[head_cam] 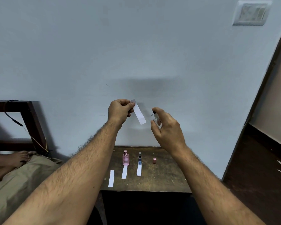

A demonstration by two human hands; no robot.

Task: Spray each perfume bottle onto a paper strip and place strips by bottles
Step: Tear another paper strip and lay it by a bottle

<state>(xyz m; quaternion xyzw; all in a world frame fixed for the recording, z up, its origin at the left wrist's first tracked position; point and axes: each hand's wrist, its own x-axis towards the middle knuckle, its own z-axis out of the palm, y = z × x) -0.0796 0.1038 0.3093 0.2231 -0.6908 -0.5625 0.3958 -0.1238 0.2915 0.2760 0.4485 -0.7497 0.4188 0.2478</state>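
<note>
Strip [139,113] held up before the wall, well above the table [165,179], pinched at its top end by left hand [120,111] between thumb and fingers, lower end hanging free and slanting toward the right. Just beside it, apart, clear bottle [158,122] gripped in right hand [166,127], fingers curled round the glass, forefinger on the dark nozzle, which seems aimed at the strip (spray itself not visible).

Below, near the table's far edge: pink bottle [125,158], then dark bottle [139,158], then a pink cap [154,160] standing alone toward the right. One strip [124,171] touching the pink bottle's near side, another [139,170] likewise at the dark bottle. Spare strip [111,178] toward the near left corner.

Likely step: third spray, two bottles apparently done.

Risks from here: mist missing the narrow paper if the nozzle points off-line; the loose end swinging away under the puff; a slack pinch dropping the strip; cap left off, or the finished strip laid by the wrong bottle.
</note>
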